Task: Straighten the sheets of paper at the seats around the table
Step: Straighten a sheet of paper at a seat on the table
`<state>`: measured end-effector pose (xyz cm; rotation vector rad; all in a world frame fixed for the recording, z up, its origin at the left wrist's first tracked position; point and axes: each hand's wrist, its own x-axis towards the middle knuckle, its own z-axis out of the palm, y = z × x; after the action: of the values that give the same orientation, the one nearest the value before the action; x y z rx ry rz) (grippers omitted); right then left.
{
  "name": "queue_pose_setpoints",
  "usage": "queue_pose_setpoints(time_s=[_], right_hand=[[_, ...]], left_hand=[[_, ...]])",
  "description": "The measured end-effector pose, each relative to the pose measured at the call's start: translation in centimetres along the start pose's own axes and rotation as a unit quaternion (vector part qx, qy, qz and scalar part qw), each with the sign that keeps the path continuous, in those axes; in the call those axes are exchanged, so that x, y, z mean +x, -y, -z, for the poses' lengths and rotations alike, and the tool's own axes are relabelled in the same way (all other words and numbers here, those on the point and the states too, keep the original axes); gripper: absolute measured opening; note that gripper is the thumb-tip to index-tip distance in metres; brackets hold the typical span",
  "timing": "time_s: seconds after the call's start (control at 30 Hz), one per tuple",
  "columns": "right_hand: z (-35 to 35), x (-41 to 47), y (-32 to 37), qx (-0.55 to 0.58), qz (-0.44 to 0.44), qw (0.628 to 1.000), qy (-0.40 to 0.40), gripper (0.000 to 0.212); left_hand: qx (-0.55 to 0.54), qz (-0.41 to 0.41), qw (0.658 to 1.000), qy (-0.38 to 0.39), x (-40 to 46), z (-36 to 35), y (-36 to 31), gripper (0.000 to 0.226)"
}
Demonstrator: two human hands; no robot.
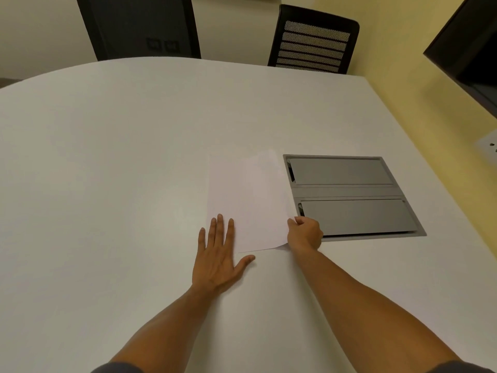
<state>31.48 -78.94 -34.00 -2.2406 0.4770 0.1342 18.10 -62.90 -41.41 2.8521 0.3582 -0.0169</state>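
A white sheet of paper (244, 200) lies on the white table (107, 170), just left of a grey recessed panel. My left hand (217, 254) rests flat with fingers spread, its fingertips pressing the sheet's near left corner. My right hand (305, 234) pinches the sheet's right edge near the lower corner. That edge is lifted and curls upward off the table, partly over the panel's left rim.
The grey cable panel (352, 195) with two closed flaps is set into the table right of the paper. Two black chairs (313, 40) stand at the far edge. A dark screen (468, 49) hangs on the yellow wall at the right.
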Motion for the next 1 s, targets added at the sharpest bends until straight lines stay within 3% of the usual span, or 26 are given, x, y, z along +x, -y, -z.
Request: queue_pose_setpoints(time_s=[0.13,0.5,0.6,0.7,0.83,1.0], right_hand=[[0.4,0.5,0.3,0.04,-0.018,0.999,-0.005,0.016],[0.9,0.1,0.2,0.07,-0.043,0.996,0.021,0.007],[2.0,-1.0,0.2,0.079,-0.057,0.995,0.026,0.004],[3.2,-2.9,0.3,0.088,-0.064,0.994,0.032,0.004],[4.1,-6.7,-0.2,0.103,-0.07,0.991,0.058,0.02],[4.2,-13.1,-2.1,0.108,-0.088,0.985,0.102,0.022]], left_hand=[[-0.035,-0.019,0.999,-0.021,-0.2,0.0,0.0,0.104],[-0.108,-0.064,0.991,-0.051,-0.3,0.1,0.3,0.104],[-0.183,-0.084,0.978,-0.061,-0.9,1.3,0.5,0.097],[-0.258,-0.076,0.96,-0.079,-2.6,3.3,2.1,0.092],[-0.251,-0.061,0.962,-0.094,-5.8,6.6,5.7,0.09],[-0.249,0.017,0.968,-0.033,-10.7,9.7,8.7,0.095]])
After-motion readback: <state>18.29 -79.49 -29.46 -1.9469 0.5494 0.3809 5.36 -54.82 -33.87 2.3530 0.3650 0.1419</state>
